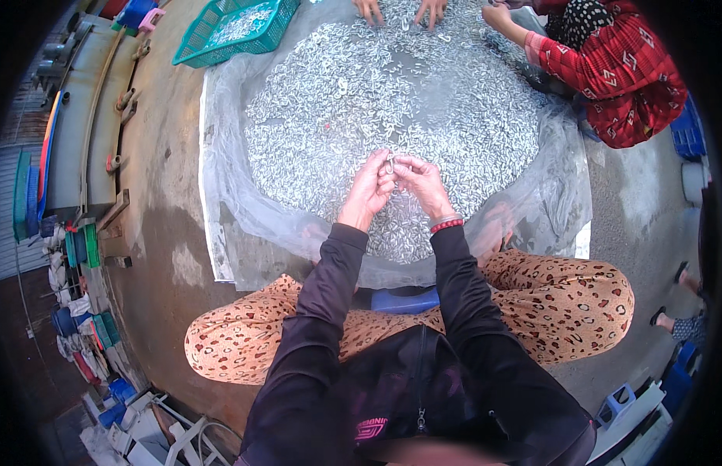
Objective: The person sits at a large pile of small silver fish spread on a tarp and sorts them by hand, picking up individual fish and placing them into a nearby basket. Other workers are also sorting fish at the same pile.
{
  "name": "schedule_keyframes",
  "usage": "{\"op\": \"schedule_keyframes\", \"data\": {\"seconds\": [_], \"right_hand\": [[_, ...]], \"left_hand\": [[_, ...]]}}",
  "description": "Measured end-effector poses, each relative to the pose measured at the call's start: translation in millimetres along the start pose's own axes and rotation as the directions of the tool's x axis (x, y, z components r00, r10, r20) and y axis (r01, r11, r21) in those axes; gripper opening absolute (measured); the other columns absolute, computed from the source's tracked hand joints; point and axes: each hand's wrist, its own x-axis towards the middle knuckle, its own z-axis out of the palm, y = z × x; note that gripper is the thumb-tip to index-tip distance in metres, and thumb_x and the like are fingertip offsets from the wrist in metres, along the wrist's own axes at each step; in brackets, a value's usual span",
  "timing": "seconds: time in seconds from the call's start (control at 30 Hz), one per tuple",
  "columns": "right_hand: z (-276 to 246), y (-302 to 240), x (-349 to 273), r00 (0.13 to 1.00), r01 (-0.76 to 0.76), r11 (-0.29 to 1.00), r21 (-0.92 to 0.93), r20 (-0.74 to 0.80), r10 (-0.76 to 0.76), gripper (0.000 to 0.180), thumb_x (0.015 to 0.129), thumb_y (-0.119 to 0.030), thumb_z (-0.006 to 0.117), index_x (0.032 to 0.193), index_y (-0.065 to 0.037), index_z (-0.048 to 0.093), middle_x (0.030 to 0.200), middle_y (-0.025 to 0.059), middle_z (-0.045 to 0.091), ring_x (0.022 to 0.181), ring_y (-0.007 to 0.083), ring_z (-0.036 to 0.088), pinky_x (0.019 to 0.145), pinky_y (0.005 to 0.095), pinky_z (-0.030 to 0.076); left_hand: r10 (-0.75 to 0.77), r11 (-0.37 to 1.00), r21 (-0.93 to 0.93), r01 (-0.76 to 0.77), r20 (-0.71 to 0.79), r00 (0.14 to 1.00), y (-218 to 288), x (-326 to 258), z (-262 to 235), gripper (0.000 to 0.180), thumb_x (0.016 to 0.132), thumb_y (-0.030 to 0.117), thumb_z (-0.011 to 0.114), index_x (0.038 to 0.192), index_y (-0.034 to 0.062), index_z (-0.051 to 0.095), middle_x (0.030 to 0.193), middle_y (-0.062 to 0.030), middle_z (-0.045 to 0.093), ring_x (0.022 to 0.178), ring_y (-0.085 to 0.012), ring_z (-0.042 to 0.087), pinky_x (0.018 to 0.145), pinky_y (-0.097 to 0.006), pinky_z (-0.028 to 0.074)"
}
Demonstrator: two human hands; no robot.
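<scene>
A broad heap of small silvery fish lies spread in front of me on a sheet of fine pale netting. Over its near part, my left hand and my right hand meet, fingertips almost touching. Between them they pinch one small silvery fish. The fingers of both hands are closed on it, and its lower part shows between the fingertips. A red beaded bracelet circles my right wrist.
A green plastic basket with more small fish stands at the far left. Another person's hands reach into the heap at the far edge. A person in a red patterned sleeve sits at the far right. A blue stool is beneath me.
</scene>
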Motion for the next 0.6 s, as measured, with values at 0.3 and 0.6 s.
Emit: {"op": "schedule_keyframes", "data": {"seconds": [0.3, 0.6], "right_hand": [[-17, 11, 1, 0.975, 0.222, 0.941, 0.255, -0.074, -0.210, 0.023, 0.091, -0.020, 0.056, 0.107, -0.003, 0.058, 0.097, 0.0082, 0.064, 0.079, 0.0178, 0.063, 0.066, 0.0339, 0.053], [-6, 20, 15, 0.946, -0.018, 0.714, 0.700, -0.219, 0.239, 0.010, 0.094, -0.019, 0.050, 0.091, -0.011, 0.045, 0.073, 0.0034, 0.047, 0.053, 0.0127, 0.047, 0.036, 0.0228, 0.030]], "left_hand": [[0.438, 0.437, 0.837, -0.330, 0.123, 0.891, 2, -11, -7, 0.045, 0.089, 0.025, 0.058, 0.130, 0.0100, 0.047, 0.103, -0.0011, 0.058, 0.067, -0.0051, 0.042, 0.057, -0.021, 0.037], [0.084, 0.684, 0.711, -0.163, 0.146, 0.986, 17, -11, 5, 0.007, 0.088, 0.009, 0.057, 0.095, 0.0071, 0.056, 0.061, 0.0074, 0.038, 0.047, 0.0001, 0.028, 0.038, -0.018, 0.019]]}}
